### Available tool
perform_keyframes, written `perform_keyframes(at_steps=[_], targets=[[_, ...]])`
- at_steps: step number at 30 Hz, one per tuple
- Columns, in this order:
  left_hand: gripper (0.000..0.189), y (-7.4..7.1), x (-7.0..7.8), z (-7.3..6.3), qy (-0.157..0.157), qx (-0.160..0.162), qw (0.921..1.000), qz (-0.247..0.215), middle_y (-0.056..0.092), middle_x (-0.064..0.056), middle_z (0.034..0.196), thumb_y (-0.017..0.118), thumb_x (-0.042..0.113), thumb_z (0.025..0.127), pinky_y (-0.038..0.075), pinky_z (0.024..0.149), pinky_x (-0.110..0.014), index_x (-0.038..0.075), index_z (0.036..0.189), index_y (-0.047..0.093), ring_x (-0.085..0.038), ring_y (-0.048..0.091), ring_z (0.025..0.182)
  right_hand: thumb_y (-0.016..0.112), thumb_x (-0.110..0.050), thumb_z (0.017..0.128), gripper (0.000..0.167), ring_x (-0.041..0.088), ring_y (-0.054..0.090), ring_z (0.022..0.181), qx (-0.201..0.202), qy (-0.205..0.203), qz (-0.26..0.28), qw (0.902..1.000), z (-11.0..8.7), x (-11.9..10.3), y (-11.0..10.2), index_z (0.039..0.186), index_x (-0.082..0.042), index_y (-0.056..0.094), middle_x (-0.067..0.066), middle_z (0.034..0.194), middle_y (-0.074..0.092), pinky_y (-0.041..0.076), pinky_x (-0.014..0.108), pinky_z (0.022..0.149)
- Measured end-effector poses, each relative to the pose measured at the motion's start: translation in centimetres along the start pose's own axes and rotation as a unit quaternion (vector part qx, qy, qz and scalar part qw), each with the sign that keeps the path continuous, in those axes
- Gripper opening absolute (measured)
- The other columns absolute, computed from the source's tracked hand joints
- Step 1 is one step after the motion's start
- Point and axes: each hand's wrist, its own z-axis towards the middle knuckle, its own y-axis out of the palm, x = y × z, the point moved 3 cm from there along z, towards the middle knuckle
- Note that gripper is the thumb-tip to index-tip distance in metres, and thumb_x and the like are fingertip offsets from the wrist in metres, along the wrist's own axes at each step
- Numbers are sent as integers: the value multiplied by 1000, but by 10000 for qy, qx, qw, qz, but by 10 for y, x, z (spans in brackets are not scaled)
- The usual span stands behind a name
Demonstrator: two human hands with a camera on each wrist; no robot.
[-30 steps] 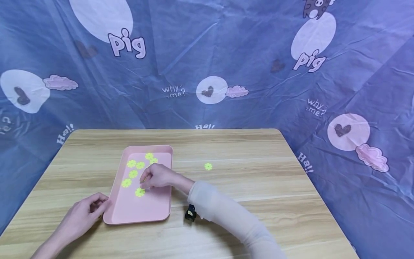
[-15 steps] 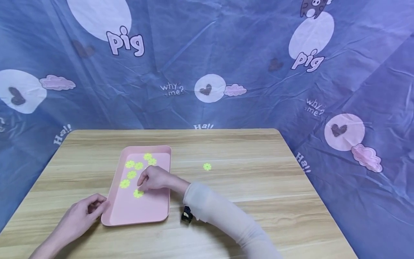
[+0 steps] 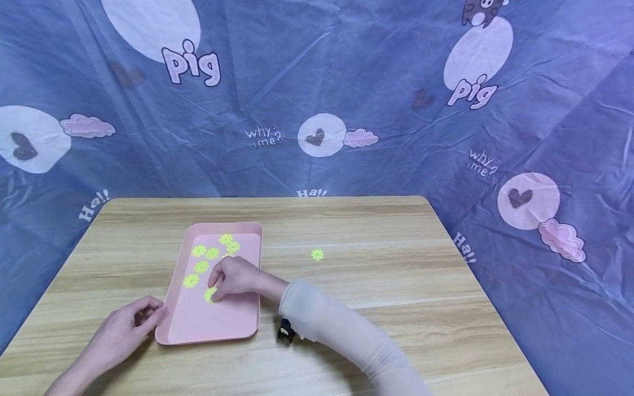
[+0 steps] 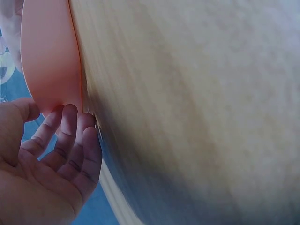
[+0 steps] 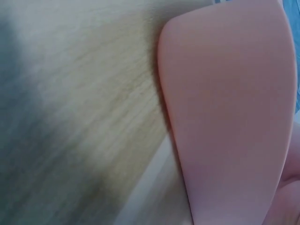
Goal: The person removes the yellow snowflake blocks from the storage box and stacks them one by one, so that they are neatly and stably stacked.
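Observation:
A pink tray lies on the left part of the wooden table. Several flat, yellow-green flower-shaped pieces are scattered in it. My left hand holds the tray by its near left corner; in the left wrist view, its fingertips touch the outer wall and the thumb is at the rim. Inside the tray my right hand has thumb and forefinger at one flower-shaped piece, partly covering it. The right wrist view shows the tray's outer wall, which hides most of that hand.
One more yellow-green flower lies on the wooden table, right of the tray. A small black object shows under the right sleeve. Blue printed cloth hangs behind and along the sides of the table.
My right thumb and forefinger have spread and come down over the flower-shaped piece, now partly covering it. My left hand stays at the tray's corner. The whole view has shifted slightly.

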Motion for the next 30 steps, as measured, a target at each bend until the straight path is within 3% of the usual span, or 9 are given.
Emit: perform_keyframes(at_steps=[6,16,21,28,30], targets=[[10,-1,-1,3,-8,-13,10000,18,60,11,73,70,24,102,37,62,-23,19,93,73,7,45,66,94,-14,78,24,-3,52,65,23,-163,-214,9996,1,-1,0,97,-15,79,-14,71,61,42,10,69],[11,-3,-3,10,6,-94,10000,20,60,9,75,69,24,102,37,61,-23,18,94,73,6,44,66,93,-13,79,22,-2,55,68,69,42,-101,9999,7,0,-2,95,-15,78,-13,74,64,43,11,69],[10,-4,-3,12,49,-125,9999,12,60,10,74,69,23,102,37,61,-23,18,94,73,6,45,66,90,-10,81,17,-1,57,66,113,114,119,9998,9,0,-6,93,-13,79,-10,73,69,43,11,68],[8,-5,-5,14,20,-161,9999,-7,61,9,74,70,22,102,37,62,-23,17,96,73,6,44,66,80,1,89,8,8,57,54,-31,60,890,9960,6,-3,-13,96,-3,79,-1,71,71,46,17,51],[7,-5,-6,15,-2,-164,9999,6,61,9,75,71,22,101,37,62,-23,17,96,73,6,44,66,79,1,90,7,8,58,54,13,40,964,9953,6,-4,-15,95,-3,80,0,71,72,47,17,51]])
